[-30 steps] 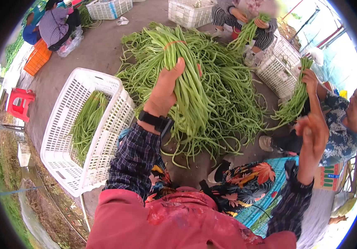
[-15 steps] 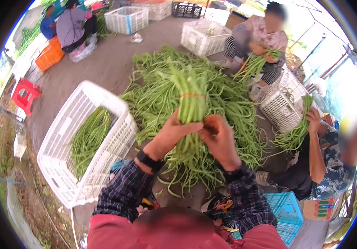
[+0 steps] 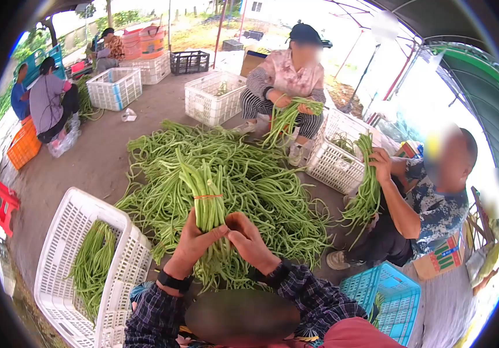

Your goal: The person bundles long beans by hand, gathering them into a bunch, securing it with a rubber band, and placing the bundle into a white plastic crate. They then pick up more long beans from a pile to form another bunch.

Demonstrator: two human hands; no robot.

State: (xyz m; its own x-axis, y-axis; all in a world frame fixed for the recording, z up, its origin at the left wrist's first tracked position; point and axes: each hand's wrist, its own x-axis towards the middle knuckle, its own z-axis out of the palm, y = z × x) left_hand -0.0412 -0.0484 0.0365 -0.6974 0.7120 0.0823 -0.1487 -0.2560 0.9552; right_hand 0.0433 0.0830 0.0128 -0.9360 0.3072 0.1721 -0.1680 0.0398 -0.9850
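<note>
A bundle of long green beans (image 3: 207,211) stands upright between my hands, with a reddish band (image 3: 209,197) round its upper part. My left hand (image 3: 194,240) is wrapped round the bundle from the left, below the band. At its right side, my right hand (image 3: 248,238) has its fingers curled in against the beans, near my left thumb; whether they grip anything is hidden. Behind the bundle a large heap of loose beans (image 3: 261,180) spreads over the ground. To the left, a white crate (image 3: 124,284) holds more beans (image 3: 94,261).
One person (image 3: 298,75) sits beyond the heap holding beans, another (image 3: 435,197) at the right holds a bunch. White crates (image 3: 333,165) stand near them. A blue crate (image 3: 400,290) is at lower right, a red stool (image 3: 1,203) at far left. More people sit at back left.
The view has tilted up and turned right, so the heap, crates and people appear further left. My hands still hold the banded bundle, now lower and further left in view.
</note>
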